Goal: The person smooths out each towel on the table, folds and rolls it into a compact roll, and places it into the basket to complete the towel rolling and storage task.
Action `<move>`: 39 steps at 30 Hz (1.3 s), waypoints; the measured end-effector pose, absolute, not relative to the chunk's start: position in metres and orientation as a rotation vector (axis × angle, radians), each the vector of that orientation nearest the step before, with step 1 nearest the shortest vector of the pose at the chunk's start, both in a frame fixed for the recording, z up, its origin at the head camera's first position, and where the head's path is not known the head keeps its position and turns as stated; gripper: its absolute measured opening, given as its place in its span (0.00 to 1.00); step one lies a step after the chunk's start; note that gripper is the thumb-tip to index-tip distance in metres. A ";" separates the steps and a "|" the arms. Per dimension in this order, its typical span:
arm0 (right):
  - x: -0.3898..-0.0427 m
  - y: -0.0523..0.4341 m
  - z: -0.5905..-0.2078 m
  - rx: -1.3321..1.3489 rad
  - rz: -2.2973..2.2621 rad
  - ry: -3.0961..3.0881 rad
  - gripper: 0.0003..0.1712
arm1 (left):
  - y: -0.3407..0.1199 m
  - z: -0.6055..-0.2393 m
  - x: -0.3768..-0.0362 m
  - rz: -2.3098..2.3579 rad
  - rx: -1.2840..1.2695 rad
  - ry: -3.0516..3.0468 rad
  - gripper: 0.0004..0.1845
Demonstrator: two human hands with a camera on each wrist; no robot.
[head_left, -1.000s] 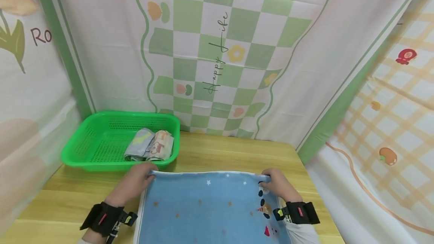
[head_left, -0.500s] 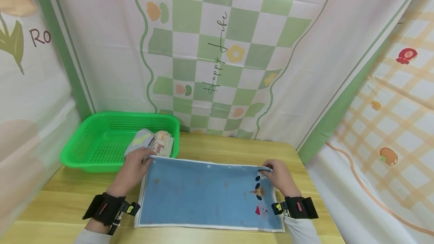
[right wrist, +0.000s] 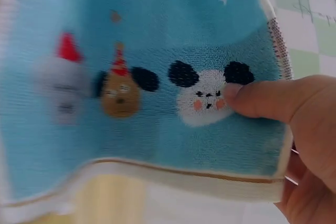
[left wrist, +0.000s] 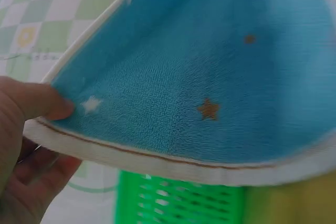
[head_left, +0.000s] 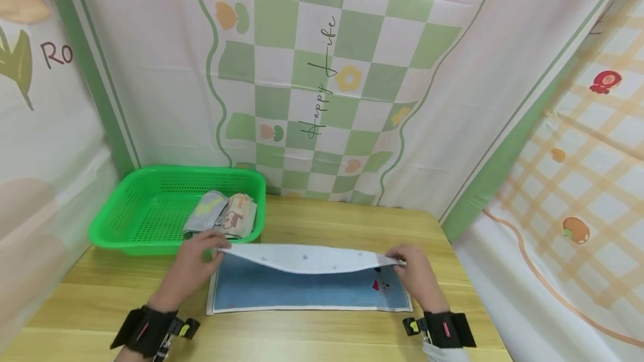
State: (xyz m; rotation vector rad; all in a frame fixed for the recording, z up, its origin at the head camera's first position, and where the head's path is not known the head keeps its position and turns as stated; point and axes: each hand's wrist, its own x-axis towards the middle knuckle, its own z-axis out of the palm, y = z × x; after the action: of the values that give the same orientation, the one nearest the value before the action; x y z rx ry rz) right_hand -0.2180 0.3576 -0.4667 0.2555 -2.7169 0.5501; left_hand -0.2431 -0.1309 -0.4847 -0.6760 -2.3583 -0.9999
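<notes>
Both hands, left hand [head_left: 193, 264] and right hand [head_left: 415, 272], pinch the blue towel's [head_left: 307, 289] far corners in their fingers, apparently lifting that edge for folding nearward.

Far part of the blue towel [head_left: 307, 286] is hidden under its own lifted edge. Rolled cloths [head_left: 221, 215] in the green basket [head_left: 136, 211] are partly screened, at 6 o'clock, by the basket rim. Basket is cut off and blurred in the left wrist view.

One blue towel [head_left: 307, 281], one green basket [head_left: 146, 211] and two rolled cloths [head_left: 221, 215] are seen, handled by two hands [head_left: 193, 261].
</notes>
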 end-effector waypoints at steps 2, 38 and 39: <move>-0.209 0.357 -0.475 0.249 0.582 -2.779 0.19 | -0.134 -0.496 -0.232 -1.000 -0.691 -2.436 0.18; -0.206 0.363 -0.498 0.323 0.781 -2.960 0.21 | -0.110 -0.539 -0.209 -0.973 -0.664 -2.796 0.27; -0.210 0.361 -0.500 0.318 0.777 -2.985 0.22 | -0.107 -0.542 -0.211 -0.970 -0.676 -2.807 0.29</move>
State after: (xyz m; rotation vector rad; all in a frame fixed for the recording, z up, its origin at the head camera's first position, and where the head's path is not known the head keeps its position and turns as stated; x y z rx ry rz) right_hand -0.2101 0.3610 -0.5004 0.3183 -2.9847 0.7773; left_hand -0.2108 -0.1071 -0.5415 -0.6761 -2.8067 -0.9704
